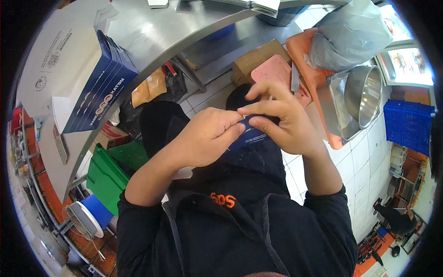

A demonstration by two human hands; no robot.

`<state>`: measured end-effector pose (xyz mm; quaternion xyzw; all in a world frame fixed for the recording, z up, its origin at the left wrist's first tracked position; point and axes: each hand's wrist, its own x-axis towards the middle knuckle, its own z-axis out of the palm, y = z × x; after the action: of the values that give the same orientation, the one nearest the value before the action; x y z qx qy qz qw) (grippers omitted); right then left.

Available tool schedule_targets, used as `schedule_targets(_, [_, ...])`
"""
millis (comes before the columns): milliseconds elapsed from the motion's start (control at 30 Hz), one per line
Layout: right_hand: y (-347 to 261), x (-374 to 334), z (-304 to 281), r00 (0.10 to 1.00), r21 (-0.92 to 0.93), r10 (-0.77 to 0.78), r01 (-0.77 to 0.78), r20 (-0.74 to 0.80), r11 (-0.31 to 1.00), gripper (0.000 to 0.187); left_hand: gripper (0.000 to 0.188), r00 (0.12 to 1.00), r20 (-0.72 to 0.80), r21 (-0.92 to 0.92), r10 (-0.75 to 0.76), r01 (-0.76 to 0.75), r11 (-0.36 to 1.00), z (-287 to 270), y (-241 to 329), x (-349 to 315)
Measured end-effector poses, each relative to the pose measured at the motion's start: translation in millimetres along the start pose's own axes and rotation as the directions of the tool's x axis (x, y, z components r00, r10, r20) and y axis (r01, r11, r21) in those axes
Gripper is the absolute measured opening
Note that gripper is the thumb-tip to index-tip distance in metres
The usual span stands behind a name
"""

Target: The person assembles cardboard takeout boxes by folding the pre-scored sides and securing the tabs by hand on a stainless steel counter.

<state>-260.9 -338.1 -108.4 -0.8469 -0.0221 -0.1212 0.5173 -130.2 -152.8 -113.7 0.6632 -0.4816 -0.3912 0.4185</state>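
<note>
Over my lap I hold a dark blue printed cardboard piece point(251, 134), like a small food carton, its shape mostly covered by my fingers. My left hand point(203, 136) grips its left side, with the thumb pressed along the top edge. The thumb and forefinger of my right hand point(293, 122) pinch the same top edge close to the left thumb, while the other fingers curl up above it. To the left, several blue and white cartons point(108, 85) stand nested together on the steel table. Brownish-white card flaps point(50, 60) spread out behind them.
The curved steel table point(152, 27) edge runs ahead and to my left. A green crate point(108, 171) stands low at left. On the right are an orange tray point(300, 46), a pink cutting board point(272, 69), a knife point(295, 78), a steel bowl point(355, 97) and a blue crate point(406, 127). Another person point(397, 217) stands far right.
</note>
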Motion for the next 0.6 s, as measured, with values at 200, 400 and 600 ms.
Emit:
schedule_targets(200, [-2.1, 3.6, 0.6, 0.956, -0.253, -0.209, 0.155, -0.204, 0.955, 0.025, 0.025, 0.985, 0.004, -0.297, -0.171, 0.164, 0.941, -2.1, -6.6, -1.4])
schedule_targets(400, [1.1, -11.3, 18.8, 0.900, -0.275, -0.413, 0.365, -0.139, 0.889, 0.032, 0.028, 0.956, -0.294, -0.690, -0.022, -0.196, 0.697, -16.0, 5.0, 6.1])
schedule_targets(600, [7.1, -9.8, 34.1, 0.879, -0.163, -0.443, 0.418, -0.176, 0.894, 0.046, 0.030, 0.935, -0.355, -0.749, 0.001, -0.285, 0.598, -26.7, 8.3, 15.2])
